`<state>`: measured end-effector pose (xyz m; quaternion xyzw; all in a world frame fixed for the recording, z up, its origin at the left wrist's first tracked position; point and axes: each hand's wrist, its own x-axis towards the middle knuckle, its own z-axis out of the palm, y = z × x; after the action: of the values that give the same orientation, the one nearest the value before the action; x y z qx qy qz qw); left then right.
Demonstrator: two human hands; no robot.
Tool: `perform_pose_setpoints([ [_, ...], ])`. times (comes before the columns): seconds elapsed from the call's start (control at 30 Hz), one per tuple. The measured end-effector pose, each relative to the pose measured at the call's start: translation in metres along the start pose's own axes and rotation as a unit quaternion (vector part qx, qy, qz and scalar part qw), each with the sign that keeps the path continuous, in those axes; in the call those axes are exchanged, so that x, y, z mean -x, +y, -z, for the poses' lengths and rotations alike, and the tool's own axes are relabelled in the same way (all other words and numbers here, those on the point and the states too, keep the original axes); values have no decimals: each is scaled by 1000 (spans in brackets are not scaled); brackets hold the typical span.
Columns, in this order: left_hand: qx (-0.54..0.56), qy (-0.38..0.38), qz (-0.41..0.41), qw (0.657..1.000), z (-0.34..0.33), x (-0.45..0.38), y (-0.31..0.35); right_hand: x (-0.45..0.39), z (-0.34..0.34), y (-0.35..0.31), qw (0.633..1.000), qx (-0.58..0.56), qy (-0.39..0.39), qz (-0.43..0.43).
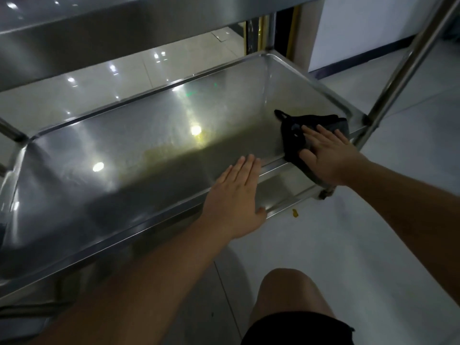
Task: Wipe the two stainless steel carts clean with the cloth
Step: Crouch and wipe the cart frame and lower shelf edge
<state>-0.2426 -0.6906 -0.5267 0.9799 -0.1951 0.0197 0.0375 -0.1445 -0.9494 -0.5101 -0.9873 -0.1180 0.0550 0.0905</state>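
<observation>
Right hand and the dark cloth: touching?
Touching. In the head view the right hand lies flat, fingers straight, directly on the dark cloth draped over the shelf's front rim.

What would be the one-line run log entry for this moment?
step: wiping lower tray | right hand: flat on dark cloth, near right corner | left hand: flat on front rim

**Room and surroundings**

Floor [373, 245]: pale glossy tiles with thin dark joints, mirroring round ceiling lights as bright spots. Small yellow scrap [295, 213] lying on the floor. White wall [373, 26] at upper right, with a dark skirting band [361, 61] along its base. Gold-coloured vertical trim [260, 33] beside a dark opening at top centre. Lighting dim overall, from overhead.
</observation>
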Motion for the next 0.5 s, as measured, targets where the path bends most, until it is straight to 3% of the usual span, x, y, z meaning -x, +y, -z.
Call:
perform_pose_setpoints([
  [0.33,13,4,-7,1000,0,3,-4,-57,5,32,991,-30,-27,-129],
  [0.5,19,10,-9,1000,2,4,-5,-88,18,50,991,-25,-23,-130],
])
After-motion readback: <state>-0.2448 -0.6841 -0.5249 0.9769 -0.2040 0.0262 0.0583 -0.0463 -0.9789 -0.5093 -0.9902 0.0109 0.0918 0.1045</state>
